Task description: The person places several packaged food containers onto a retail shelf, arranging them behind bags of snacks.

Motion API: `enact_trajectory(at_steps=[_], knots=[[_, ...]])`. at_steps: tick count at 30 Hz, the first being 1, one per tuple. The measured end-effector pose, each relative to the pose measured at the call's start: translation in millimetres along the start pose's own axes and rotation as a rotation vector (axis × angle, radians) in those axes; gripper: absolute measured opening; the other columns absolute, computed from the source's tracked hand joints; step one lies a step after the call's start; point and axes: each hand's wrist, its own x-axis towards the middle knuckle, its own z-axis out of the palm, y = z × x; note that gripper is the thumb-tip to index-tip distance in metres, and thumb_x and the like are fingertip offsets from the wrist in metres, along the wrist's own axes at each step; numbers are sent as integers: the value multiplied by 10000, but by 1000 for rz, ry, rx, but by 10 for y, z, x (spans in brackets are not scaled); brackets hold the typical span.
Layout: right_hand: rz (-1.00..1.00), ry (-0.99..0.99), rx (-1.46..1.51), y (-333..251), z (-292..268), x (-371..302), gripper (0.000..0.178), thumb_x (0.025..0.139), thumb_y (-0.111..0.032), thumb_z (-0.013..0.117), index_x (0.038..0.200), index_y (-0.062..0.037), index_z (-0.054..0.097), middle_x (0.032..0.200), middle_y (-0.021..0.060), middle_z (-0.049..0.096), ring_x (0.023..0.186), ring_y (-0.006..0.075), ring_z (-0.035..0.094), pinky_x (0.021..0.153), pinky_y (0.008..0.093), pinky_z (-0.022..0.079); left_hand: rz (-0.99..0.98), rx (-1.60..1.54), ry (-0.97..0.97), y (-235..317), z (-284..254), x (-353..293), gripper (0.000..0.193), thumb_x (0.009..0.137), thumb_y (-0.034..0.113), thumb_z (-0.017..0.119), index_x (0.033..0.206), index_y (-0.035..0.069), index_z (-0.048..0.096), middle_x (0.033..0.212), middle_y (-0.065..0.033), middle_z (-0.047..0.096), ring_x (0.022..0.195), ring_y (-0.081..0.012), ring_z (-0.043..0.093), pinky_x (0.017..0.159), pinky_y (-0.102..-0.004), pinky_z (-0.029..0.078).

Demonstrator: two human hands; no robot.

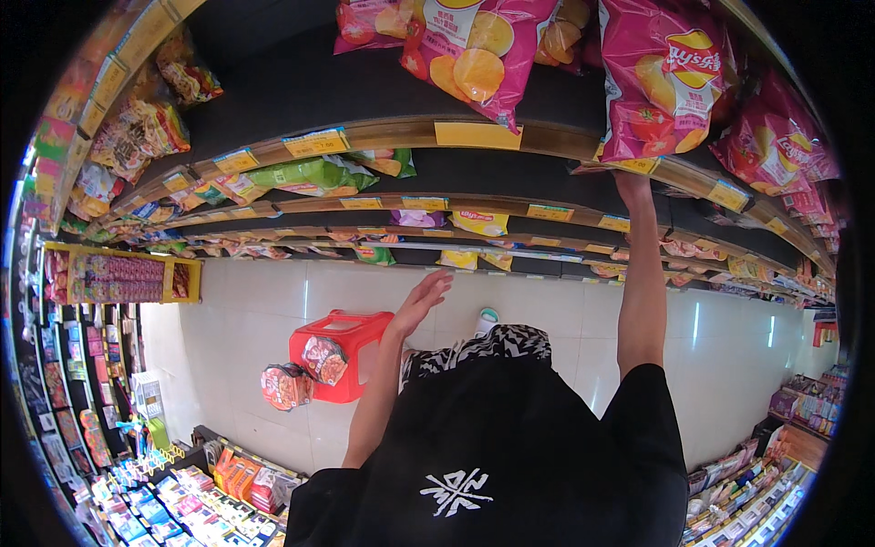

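Observation:
My right arm stretches forward to the shelf, and my right hand point(631, 182) is at the lower edge of a pink chip bag point(663, 77). Its fingers are hidden by the bag and shelf rim, so I cannot tell whether they grip it. My left hand point(423, 303) hangs in the air over the floor, fingers stretched out, with nothing in it. To its left stands a red plastic stool point(339, 387), and two round packs point(324, 359) with food pictures are beside and against it. Another pink chip bag point(478, 55) lies on the top shelf, left of my right hand.
Lower shelf tiers hold a green snack bag point(314, 175), a purple bag point(417, 218) and a yellow bag point(479, 222). Price labels line the shelf edge point(365, 135). A yellow display rack point(128, 276) stands at left. Stocked shelves point(205, 501) run behind me.

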Motion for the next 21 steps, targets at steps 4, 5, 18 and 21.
enact_trajectory(at_steps=[4, 5, 18, 21], knots=[[59, -68, 10, 205, 271, -49, 415, 888, -324, 526, 1244, -148, 404, 1204, 20, 483, 1143, 187, 451, 967, 376, 368, 183, -13, -83, 677, 291, 152, 557, 933, 389, 440, 1361, 57, 311, 1318, -128, 431, 1218, -229, 416, 986, -355, 350], [59, -87, -33, 255, 324, -66, 422, 889, -332, 524, 1249, -152, 397, 1207, 20, 479, 1135, 185, 452, 963, 375, 363, 230, -24, -74, 805, 364, 240, 559, 932, 379, 447, 1361, 48, 307, 1318, -129, 429, 1215, -227, 419, 976, -350, 362], [62, -23, -17, 392, 1404, -1009, 387, 882, -106, 556, 1240, -38, 427, 1177, 50, 510, 1085, 143, 483, 940, 271, 376, 537, -265, 143, 1461, 560, 574, 762, 767, 25, 618, 1389, -13, 181, 1281, -101, 396, 1086, -182, 467, 898, -313, 432], [34, -84, -98, 260, 1634, -1335, 365, 890, -99, 537, 1233, -28, 436, 1185, 58, 503, 1076, 138, 486, 940, 264, 370, 580, -288, 103, 1383, 449, 271, 851, 760, 300, 715, 1380, 7, 211, 1319, -82, 382, 1168, -207, 423, 948, -376, 405]])
